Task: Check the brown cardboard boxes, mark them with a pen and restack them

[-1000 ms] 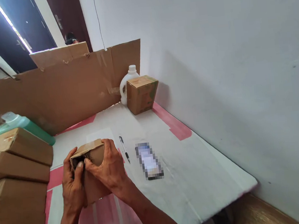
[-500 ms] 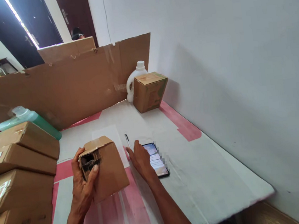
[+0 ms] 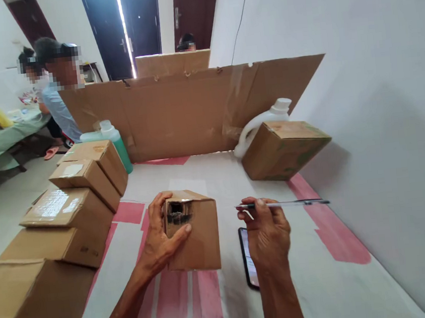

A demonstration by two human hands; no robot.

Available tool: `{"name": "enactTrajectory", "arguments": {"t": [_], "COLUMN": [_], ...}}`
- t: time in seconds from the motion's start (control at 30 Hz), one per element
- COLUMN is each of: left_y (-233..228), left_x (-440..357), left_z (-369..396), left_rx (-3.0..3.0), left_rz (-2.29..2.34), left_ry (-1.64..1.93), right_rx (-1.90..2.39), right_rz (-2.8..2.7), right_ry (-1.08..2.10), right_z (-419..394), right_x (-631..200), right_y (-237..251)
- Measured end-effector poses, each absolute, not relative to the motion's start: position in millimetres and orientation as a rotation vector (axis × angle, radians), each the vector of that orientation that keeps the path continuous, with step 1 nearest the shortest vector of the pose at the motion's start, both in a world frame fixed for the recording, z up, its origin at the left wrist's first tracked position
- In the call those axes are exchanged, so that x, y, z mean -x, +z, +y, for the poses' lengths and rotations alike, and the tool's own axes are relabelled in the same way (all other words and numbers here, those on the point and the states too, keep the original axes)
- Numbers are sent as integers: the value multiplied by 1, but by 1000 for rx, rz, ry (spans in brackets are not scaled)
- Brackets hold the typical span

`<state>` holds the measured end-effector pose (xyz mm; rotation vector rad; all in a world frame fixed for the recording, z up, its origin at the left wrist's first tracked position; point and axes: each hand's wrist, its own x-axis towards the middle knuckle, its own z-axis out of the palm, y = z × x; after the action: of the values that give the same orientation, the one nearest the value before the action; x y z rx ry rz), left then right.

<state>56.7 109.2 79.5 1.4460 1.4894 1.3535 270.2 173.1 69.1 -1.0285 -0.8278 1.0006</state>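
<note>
Cardboard box (image 3: 203, 238) in left hand (image 3: 157, 234), pen (image 3: 287, 203) in right hand (image 3: 269, 235)

Box at about 7 o'clock from view centre, dark ragged hole (image 3: 177, 212) in upper corner of near face. Clock below centred on box.

Left hand: forearm slanting up from 7–8 o'clock, clamped on box at 9 o'clock side. Fingers bunched around upper edge, thumb laid across near face, pointing to 2 o'clock, tip just below hole.

Right hand: at 3–4 o'clock, forearm near upright, wrist almost straight. Fingers curled, closed on pen with thumb. Pen near level, tip toward 9 o'clock, clip end toward 3, apart from box.

Phone (image 3: 250, 264) at 4 o'clock, flat on table (image 3: 344, 297), partly hidden behind right hand; touching or apart, cannot tell.

Around: cartons (image 3: 65, 240) in row, 8 to 10 o'clock; green bottle (image 3: 120, 151) at 10–11; cardboard panel (image 3: 192, 113) at 12; white jug (image 3: 263, 119) at 1–2, behind brown carton (image 3: 291, 153) at 2.
</note>
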Motion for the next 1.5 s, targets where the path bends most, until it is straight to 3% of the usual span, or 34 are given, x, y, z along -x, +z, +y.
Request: {"name": "enactTrajectory", "arguments": {"t": [0.17, 0.6, 0.9, 1.13, 1.3, 1.5], "left_y": [72, 69, 69, 69, 65, 66], "left_x": [-59, -60, -62, -62, -59, -59], "left_z": [110, 108, 107, 103, 104, 102], "left_rx": [-1463, -1493, -1523, -1484, -1470, -1499], "left_rz": [1449, 1438, 1488, 1477, 1461, 1507], "left_ry": [1396, 1429, 1409, 1388, 1411, 1381], "right_rx": [770, 876, 901, 844, 1631, 2081], "right_rz": [-1018, -1366, -1257, -963, -1508, -1809], "right_ry": [1109, 951, 934, 869, 700, 659], "right_z": [144, 140, 139, 162, 197, 188], "right_x": [-233, -218, -211, -234, -268, -264], "right_y": [110, 103, 98, 121, 64, -26]}}
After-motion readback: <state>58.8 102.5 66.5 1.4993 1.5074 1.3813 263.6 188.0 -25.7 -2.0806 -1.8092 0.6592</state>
